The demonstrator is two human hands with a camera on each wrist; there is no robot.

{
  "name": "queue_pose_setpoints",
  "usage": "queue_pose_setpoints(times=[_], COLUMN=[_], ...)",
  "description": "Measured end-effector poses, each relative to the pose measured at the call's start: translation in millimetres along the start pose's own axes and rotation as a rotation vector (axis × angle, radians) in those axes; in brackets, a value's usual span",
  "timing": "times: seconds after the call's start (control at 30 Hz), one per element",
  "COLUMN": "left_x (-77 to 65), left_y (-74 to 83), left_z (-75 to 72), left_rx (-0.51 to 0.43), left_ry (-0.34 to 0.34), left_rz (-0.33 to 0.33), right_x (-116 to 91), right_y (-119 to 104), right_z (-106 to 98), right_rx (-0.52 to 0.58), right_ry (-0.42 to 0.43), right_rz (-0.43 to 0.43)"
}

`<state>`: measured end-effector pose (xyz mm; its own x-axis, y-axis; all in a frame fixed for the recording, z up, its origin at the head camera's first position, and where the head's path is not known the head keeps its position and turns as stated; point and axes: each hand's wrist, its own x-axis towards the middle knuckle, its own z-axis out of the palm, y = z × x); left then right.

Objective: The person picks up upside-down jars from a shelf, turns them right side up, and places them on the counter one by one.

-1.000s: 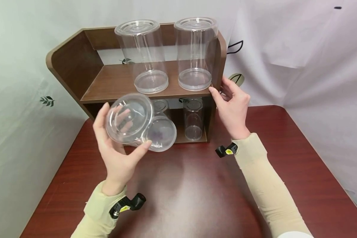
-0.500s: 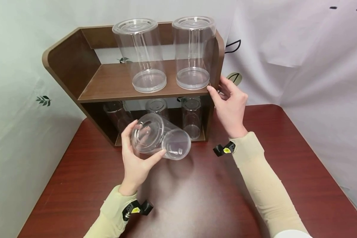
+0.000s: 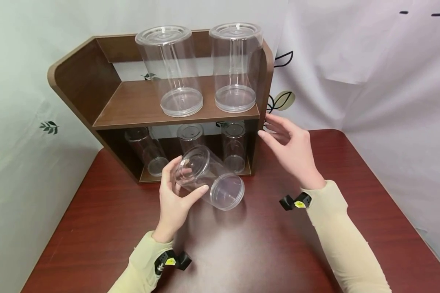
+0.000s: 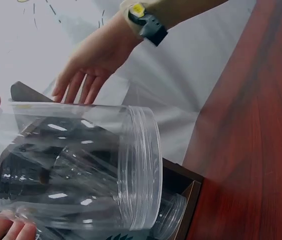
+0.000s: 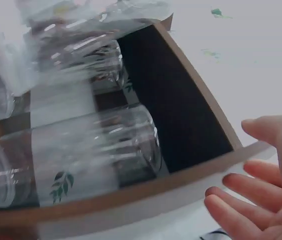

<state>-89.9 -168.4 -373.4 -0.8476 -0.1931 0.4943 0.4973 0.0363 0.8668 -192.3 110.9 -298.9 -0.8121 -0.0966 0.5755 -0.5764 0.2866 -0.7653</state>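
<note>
A clear plastic jar (image 3: pixel 225 191) lies tilted in my left hand (image 3: pixel 173 205), thumb on the near side and fingers round its far end. It is held in front of the lower shelf, over the table. In the left wrist view the jar's ridged end (image 4: pixel 143 167) faces right. My right hand (image 3: pixel 295 150) is beside the right side panel of the brown wooden shelf (image 3: pixel 139 121), its fingers loosely bent with nothing in them. The right wrist view has that hand (image 5: pixel 260 195) next to the panel's edge.
Two large clear jars, one left (image 3: pixel 181 103) and one right (image 3: pixel 235 99), stand on the upper shelf. Below are three slimmer ones: a left jar (image 3: pixel 155 166), a middle jar (image 3: pixel 190 132) and a right jar (image 3: pixel 234 152). A dark red table (image 3: pixel 271 248) carries the unit.
My left hand has carried the jar rightward and down from the shelf's left part. My right hand has come off the right side panel and lowered slightly.
</note>
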Motion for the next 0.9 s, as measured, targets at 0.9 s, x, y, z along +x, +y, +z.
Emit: queue_pose_setpoints(times=[0.9], left_x=[-6.9], left_y=[-2.4], left_z=[26.3], left_rx=[-0.360], left_ry=[-0.151], left_rz=[0.068], right_x=[-81], right_y=[43], right_z=[-3], right_rx=[0.151], right_ry=[-0.593], right_rz=[0.055])
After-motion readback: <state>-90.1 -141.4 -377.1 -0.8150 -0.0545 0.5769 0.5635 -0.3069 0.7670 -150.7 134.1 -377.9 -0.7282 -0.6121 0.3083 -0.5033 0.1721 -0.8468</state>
